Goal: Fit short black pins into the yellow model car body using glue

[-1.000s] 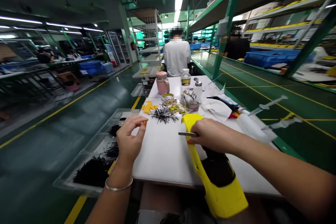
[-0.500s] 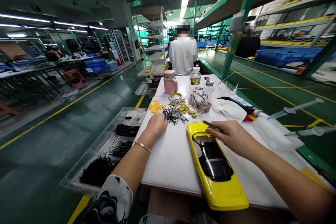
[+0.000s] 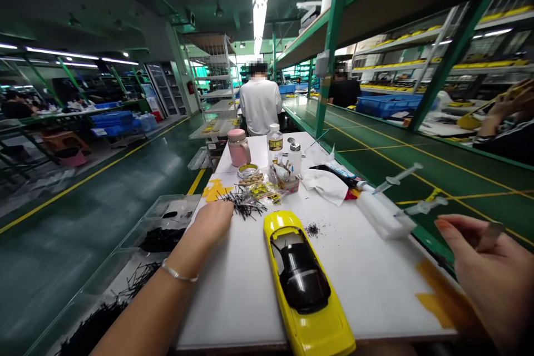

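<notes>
My left hand [image 3: 212,225] is at the left edge of a pile of thin black plastic sticks [image 3: 246,204], fingers curled down. What its fingertips pinch, if anything, is hidden. A yellow model car body [image 3: 319,320] with black window parts [image 3: 304,275] lies on the white tabletop [image 3: 233,289], its near end by the table's front edge. Off to the right of the table, my right hand [image 3: 488,267] is closed, with a thin dark tool [image 3: 494,229] showing between its fingers. Black crumbs [image 3: 312,229] lie to the right of the car.
Clear trays [image 3: 125,256] with black parts stand left of the table. Farther back are a pink mug [image 3: 238,148], a bottle [image 3: 275,143], a tape roll [image 3: 248,171] and a bag of small yellow parts [image 3: 262,191]. Syringes [image 3: 398,178] lie right. A co-worker in white [image 3: 261,103] sits ahead.
My right hand has moved away from the car to the far right with the thin tool, uncovering the black crumbs. My left hand stays at the stick pile. The camera view has shifted right.
</notes>
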Demonstrator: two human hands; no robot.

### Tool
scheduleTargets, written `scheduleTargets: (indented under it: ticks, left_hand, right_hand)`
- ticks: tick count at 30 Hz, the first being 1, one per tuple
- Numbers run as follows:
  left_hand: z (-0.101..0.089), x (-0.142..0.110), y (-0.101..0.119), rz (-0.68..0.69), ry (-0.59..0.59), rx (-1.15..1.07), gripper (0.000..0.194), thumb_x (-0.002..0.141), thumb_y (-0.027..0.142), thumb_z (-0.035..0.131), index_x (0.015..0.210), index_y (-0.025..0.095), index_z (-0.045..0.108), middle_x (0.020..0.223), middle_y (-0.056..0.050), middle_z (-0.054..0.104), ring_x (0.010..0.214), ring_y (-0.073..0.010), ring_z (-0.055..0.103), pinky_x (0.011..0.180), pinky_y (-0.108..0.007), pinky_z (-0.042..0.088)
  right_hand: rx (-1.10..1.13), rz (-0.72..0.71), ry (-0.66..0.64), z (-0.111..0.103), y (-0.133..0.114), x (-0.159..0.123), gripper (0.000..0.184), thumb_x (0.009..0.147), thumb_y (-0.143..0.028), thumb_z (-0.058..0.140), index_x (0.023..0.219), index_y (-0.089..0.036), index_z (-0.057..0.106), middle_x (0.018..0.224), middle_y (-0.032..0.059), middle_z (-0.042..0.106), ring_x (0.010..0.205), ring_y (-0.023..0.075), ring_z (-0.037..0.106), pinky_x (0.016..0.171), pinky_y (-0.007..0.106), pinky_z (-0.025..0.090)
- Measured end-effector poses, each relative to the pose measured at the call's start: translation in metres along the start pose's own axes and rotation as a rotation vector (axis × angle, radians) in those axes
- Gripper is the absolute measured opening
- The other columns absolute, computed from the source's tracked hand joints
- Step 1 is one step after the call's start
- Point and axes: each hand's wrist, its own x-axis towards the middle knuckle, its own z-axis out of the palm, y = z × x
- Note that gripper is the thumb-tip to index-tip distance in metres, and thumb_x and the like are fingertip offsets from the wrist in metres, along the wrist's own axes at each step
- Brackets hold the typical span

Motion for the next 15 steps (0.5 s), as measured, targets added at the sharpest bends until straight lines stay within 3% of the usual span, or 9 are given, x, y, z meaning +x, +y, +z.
scheduleTargets:
  ticks: [3, 6, 8, 10, 12, 15]
  left_hand:
    - [-0.014, -0.014, -0.001, 0.075, 0.059, -0.033, 0.035, 0.084, -0.005, 0.049, 0.09, 0.017, 0.075, 0.092, -0.011, 0.077, 0.089, -0.0267, 0.073, 0.077, -0.037, 0.053]
    - [-0.021, -0.028, 0.002, 0.138, 0.126, -0.097, 0.038, 0.085, -0.001, 0.049, 0.089, 0.022, 0.079, 0.098, -0.007, 0.079, 0.091, -0.0258, 0.074, 0.078, -0.035, 0.053]
    - [-0.021, -0.038, 0.01, 0.182, 0.15, -0.145, 0.034, 0.093, 0.007, 0.051, 0.097, 0.025, 0.08, 0.106, -0.005, 0.079, 0.096, -0.0236, 0.074, 0.082, -0.034, 0.054]
    - [-0.018, -0.049, 0.022, 0.239, 0.166, -0.208, 0.026, 0.097, 0.016, 0.057, 0.104, 0.026, 0.08, 0.112, -0.003, 0.078, 0.098, -0.0211, 0.074, 0.084, -0.032, 0.056]
    - [-0.013, -0.061, 0.037, 0.321, 0.208, -0.294, 0.019, 0.097, 0.021, 0.064, 0.107, 0.026, 0.079, 0.112, -0.002, 0.076, 0.095, -0.0195, 0.074, 0.083, -0.031, 0.057]
    - [-0.004, -0.074, 0.056, 0.455, 0.276, -0.387, 0.019, 0.092, 0.022, 0.075, 0.111, 0.023, 0.078, 0.109, -0.003, 0.076, 0.093, -0.0199, 0.074, 0.082, -0.032, 0.059]
  right_hand:
    - [0.2, -0.01, 0.008, 0.012, -0.005, 0.002, 0.048, 0.076, -0.053, 0.078, 0.116, -0.028, 0.074, 0.117, 0.01, 0.078, 0.107, 0.0391, 0.075, 0.095, 0.051, 0.058]
    - [0.22, -0.006, -0.21, 0.018, -0.011, 0.005, 0.041, 0.085, -0.048, 0.075, 0.122, -0.033, 0.07, 0.135, 0.0086, 0.072, 0.128, 0.0376, 0.067, 0.11, 0.047, 0.051]
    - [0.072, -0.02, -0.348, 0.017, -0.015, 0.008, 0.03, 0.092, -0.047, 0.065, 0.117, -0.032, 0.071, 0.128, 0.0091, 0.075, 0.129, 0.0396, 0.066, 0.106, 0.046, 0.051]
    - [-0.077, -0.063, -0.432, 0.016, -0.02, 0.012, 0.027, 0.096, -0.045, 0.058, 0.113, -0.028, 0.071, 0.109, 0.0121, 0.078, 0.114, 0.0417, 0.071, 0.091, 0.044, 0.052]
    - [-0.142, -0.097, -0.456, 0.018, -0.025, 0.017, 0.022, 0.095, -0.041, 0.057, 0.106, -0.024, 0.068, 0.09, 0.0133, 0.075, 0.093, 0.0389, 0.072, 0.079, 0.041, 0.047]
    - [-0.11, -0.088, -0.461, 0.027, -0.027, 0.025, 0.013, 0.097, -0.036, 0.056, 0.099, -0.024, 0.055, 0.092, 0.0149, 0.072, 0.097, 0.0348, 0.071, 0.081, 0.038, 0.043]
